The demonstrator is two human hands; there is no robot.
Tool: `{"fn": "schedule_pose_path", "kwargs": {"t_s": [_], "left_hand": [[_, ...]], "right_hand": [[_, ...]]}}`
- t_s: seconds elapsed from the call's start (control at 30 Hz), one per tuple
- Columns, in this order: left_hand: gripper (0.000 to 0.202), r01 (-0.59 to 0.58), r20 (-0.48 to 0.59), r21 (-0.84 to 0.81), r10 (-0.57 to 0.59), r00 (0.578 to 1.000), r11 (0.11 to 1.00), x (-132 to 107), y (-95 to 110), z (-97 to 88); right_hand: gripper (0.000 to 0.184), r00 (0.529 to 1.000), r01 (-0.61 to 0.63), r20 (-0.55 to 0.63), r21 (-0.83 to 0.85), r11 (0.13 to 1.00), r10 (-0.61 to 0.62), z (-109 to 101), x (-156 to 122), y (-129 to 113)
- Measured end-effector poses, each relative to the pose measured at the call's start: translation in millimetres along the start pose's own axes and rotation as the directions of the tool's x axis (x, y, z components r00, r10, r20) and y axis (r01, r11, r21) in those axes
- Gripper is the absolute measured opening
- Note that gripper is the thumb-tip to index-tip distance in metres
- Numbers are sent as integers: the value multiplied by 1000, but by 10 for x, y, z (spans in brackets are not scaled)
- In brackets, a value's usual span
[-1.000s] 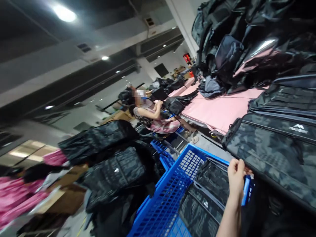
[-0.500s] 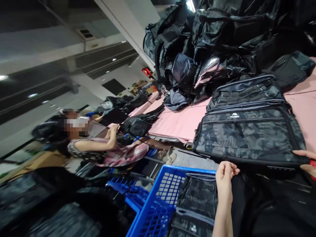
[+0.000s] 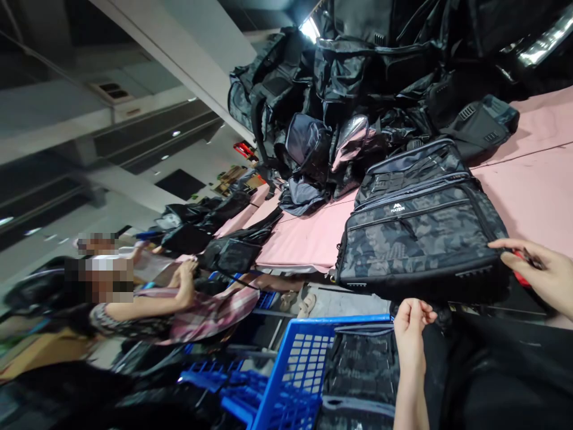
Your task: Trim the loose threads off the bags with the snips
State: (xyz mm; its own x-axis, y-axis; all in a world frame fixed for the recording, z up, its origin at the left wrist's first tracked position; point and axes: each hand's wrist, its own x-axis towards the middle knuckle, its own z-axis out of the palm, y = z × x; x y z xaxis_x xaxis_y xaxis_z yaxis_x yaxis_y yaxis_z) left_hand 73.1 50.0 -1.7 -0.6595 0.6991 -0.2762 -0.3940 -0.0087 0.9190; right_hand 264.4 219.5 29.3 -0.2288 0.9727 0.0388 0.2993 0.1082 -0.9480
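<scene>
1. At the lower middle of the head view, the left hand (image 3: 409,334) is seen curled into a loose fist, its fingertips pinched together on something too small to make out; what is pinched cannot be told.
2. Just above that fist, a camouflage bag (image 3: 421,239) is laid flat at the edge of a pink table (image 3: 532,191), its near side overhanging slightly.
3. To the right of the fist, the right hand (image 3: 539,272) is stretched in from the frame edge, fingers extended and resting against the bag's right end, with a small red item (image 3: 521,276) partly hidden under the palm. Whether the bag is gripped or only touched cannot be told.
4. Below and to the left of the left hand, a blue plastic crate (image 3: 290,370) is seen, with a second camouflage bag (image 3: 358,364) lying inside it, close beside the left forearm.
5. Beyond the held bag, a heap of dark bags (image 3: 340,101) is piled on the table.
6. Well apart to the left, another person in a plaid garment (image 3: 201,307) is seated, hands raised at a further table.
</scene>
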Motion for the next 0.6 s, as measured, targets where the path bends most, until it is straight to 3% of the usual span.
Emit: {"fn": "schedule_pose_path", "kwargs": {"t_s": [0.17, 0.33, 0.47, 0.6], "left_hand": [[56, 22, 11, 62, -23, 1000, 998, -30, -165, -17], [60, 99, 2, 96, -100, 995, 990, -127, -158, 2], [59, 109, 11, 120, -111, 994, 987, -190, -184, 2], [58, 73, -21, 70, -72, 997, 995, -192, -152, -84]], "right_hand": [[63, 1000, -18, -24, 71, 997, 20, 94, 417, -248], [47, 999, -24, -24, 82, 996, 26, 141, 683, -248], [45, 1000, -18, -15, 92, 996, 19, 110, 701, -191], [47, 1000, 12, 20, 112, 994, -15, 75, 456, -34]]}}
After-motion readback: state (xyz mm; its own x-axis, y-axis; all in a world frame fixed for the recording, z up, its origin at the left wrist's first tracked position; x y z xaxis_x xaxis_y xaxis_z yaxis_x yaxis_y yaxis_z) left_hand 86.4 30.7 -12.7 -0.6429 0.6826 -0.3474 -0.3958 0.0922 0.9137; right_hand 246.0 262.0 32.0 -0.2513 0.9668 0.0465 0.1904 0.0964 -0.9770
